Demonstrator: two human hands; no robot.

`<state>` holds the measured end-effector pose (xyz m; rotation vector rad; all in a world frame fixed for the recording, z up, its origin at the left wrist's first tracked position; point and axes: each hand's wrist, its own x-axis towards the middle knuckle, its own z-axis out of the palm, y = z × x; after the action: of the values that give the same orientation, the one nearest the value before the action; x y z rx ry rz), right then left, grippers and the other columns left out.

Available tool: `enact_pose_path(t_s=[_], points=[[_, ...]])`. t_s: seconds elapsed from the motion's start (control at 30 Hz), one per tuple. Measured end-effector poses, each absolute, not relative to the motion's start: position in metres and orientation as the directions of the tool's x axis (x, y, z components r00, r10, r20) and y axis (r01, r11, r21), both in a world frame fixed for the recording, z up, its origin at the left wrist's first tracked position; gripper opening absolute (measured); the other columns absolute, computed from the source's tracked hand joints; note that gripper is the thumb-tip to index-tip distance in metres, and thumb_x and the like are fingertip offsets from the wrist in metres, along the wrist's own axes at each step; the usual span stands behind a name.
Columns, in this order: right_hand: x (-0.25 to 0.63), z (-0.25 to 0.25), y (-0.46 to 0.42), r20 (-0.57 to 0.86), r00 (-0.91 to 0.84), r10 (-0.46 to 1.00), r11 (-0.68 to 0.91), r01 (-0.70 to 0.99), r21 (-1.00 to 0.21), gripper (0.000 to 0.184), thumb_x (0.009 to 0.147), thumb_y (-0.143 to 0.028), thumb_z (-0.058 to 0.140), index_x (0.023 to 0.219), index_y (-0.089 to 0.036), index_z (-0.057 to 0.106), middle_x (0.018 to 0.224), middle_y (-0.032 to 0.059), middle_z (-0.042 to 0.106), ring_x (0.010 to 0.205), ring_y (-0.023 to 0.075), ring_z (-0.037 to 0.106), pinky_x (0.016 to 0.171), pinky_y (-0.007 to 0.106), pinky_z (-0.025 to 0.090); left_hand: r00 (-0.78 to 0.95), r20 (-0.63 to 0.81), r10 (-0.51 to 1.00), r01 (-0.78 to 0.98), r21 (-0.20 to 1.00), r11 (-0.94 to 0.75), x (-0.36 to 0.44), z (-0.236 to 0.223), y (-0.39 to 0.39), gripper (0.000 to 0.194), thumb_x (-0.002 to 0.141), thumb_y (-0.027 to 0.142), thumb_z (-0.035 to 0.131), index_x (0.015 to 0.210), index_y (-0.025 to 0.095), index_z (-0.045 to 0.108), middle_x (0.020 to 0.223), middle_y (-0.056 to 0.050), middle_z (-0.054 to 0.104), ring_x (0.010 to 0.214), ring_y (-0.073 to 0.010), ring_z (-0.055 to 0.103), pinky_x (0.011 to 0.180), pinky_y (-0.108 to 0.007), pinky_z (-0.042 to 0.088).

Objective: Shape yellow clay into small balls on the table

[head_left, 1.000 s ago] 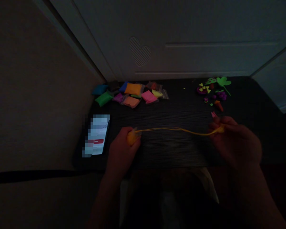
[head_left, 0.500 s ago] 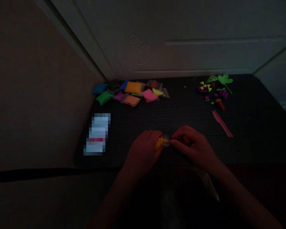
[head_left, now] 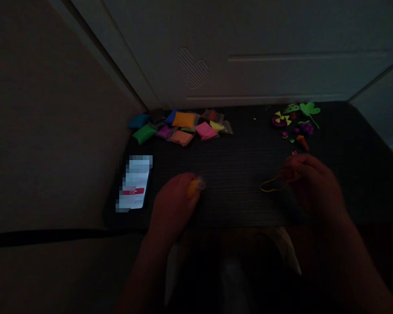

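Note:
My left hand (head_left: pixel 173 204) is closed around a small clear bag of yellow-orange clay (head_left: pixel 193 188), whose crumpled plastic end pokes out to the right. Well apart from it, my right hand (head_left: pixel 314 181) pinches a thin strand of yellow clay (head_left: pixel 268 190) that trails in a loop toward the left. Any more clay within the right fingers is hidden. Just behind that hand a pink modelling tool (head_left: pixel 294 153) shows only its tip; the rest is covered.
Packets of coloured clay, among them an orange packet (head_left: pixel 184 119), lie along the table's back left. A lit phone (head_left: pixel 136 181) is at the left. Small clay shapes, including a green flower (head_left: pixel 309 109) and a brown-orange cone (head_left: pixel 302 142), sit back right.
My hands, close together before at the bag's end, have moved apart. The left went left with the bag; the right swung right, drawing out a yellow strand and covering most of the pink tool.

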<state>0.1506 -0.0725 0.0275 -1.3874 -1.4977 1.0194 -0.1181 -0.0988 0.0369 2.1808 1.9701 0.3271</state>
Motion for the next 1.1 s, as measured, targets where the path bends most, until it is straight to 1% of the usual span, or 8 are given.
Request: enact_pose_path(t_s=[0.1,0.23,0.47,0.53,0.63,0.8,0.93,1.1], points=[[0.149,0.021,-0.072,0.0,-0.056,0.998,0.013,0.234,-0.972,0.012,0.083,-0.035,0.042,0.082,-0.026,0.049,0.083,-0.0001,0.053,0.072,0.0155,0.054,0.061,0.03,0.043,0.014,0.027,1.0,0.943,0.333,-0.023,-0.121,0.033,-0.101,0.025,0.081,0.031,0.045,0.103,0.02,0.048,0.095,-0.005,0.059,0.085,-0.0196,0.057,0.075,-0.032,0.045],[0.133,0.017,-0.077,-0.117,-0.234,0.965,-0.009,0.416,-0.909,0.014,0.081,-0.03,0.047,0.09,-0.024,0.055,0.094,0.002,0.058,0.082,0.0176,0.056,0.07,0.032,0.045,0.029,-0.002,1.0,0.92,0.392,-0.026,-0.116,0.032,-0.103,0.025,0.08,0.032,0.046,0.102,0.021,0.048,0.094,-0.004,0.059,0.082,-0.019,0.058,0.073,-0.031,0.045],[0.143,0.012,-0.095,0.065,-0.371,0.926,0.332,0.723,-0.606,0.028,0.08,-0.022,0.046,0.109,-0.023,0.05,0.113,0.0088,0.056,0.108,0.0252,0.048,0.088,0.046,0.036,0.025,-0.022,0.999,0.884,0.467,-0.011,-0.117,0.029,-0.104,0.026,0.079,0.034,0.047,0.102,0.021,0.05,0.093,-0.003,0.06,0.082,-0.0183,0.058,0.072,-0.031,0.045],[0.147,0.01,-0.101,0.068,-0.396,0.916,0.37,0.762,-0.531,0.038,0.079,-0.023,0.047,0.117,-0.024,0.045,0.121,0.0095,0.052,0.114,0.0281,0.044,0.089,0.051,0.034,0.03,-0.019,0.999,0.875,0.484,-0.017,-0.116,0.028,-0.104,0.026,0.079,0.035,0.047,0.102,0.021,0.05,0.092,-0.003,0.06,0.081,-0.018,0.058,0.072,-0.031,0.046],[0.156,0.007,-0.107,0.07,-0.393,0.917,0.374,0.785,-0.493,0.049,0.079,-0.023,0.048,0.127,-0.026,0.037,0.13,0.009,0.046,0.117,0.0291,0.04,0.091,0.053,0.034,0.038,-0.023,0.999,0.869,0.495,-0.022,-0.115,0.027,-0.104,0.025,0.079,0.035,0.048,0.1,0.022,0.051,0.09,-0.003,0.06,0.079,-0.0177,0.058,0.071,-0.031,0.046],[0.175,0.006,-0.106,0.072,-0.323,0.943,0.312,0.795,-0.52,0.031,0.084,-0.024,0.046,0.115,-0.022,0.049,0.118,0.009,0.054,0.11,0.0233,0.049,0.092,0.044,0.041,0.018,-0.011,1.0,0.875,0.484,-0.01,-0.117,0.027,-0.105,0.026,0.079,0.035,0.049,0.101,0.022,0.05,0.091,-0.003,0.061,0.079,-0.0177,0.059,0.07,-0.03,0.046],[0.188,0.005,-0.105,0.1,-0.231,0.968,0.25,0.829,-0.5,0.028,0.081,-0.032,0.052,0.108,-0.022,0.052,0.111,0.0078,0.057,0.1,0.0225,0.056,0.086,0.041,0.046,0.013,-0.012,1.0,0.871,0.491,-0.006,-0.118,0.027,-0.105,0.026,0.078,0.037,0.049,0.099,0.021,0.052,0.09,-0.002,0.061,0.077,-0.0174,0.059,0.068,-0.029,0.046],[0.196,0.005,-0.1,0.101,-0.334,0.937,0.341,0.818,-0.464,0.02,0.082,-0.034,0.052,0.098,-0.022,0.054,0.11,0.007,0.056,0.098,0.0204,0.056,0.085,0.038,0.046,0.015,-0.027,1.0,0.866,0.499,0.001,-0.116,0.026,-0.104,0.027,0.079,0.037,0.049,0.101,0.021,0.052,0.09,-0.002,0.061,0.076,-0.017,0.059,0.067,-0.028,0.045]])
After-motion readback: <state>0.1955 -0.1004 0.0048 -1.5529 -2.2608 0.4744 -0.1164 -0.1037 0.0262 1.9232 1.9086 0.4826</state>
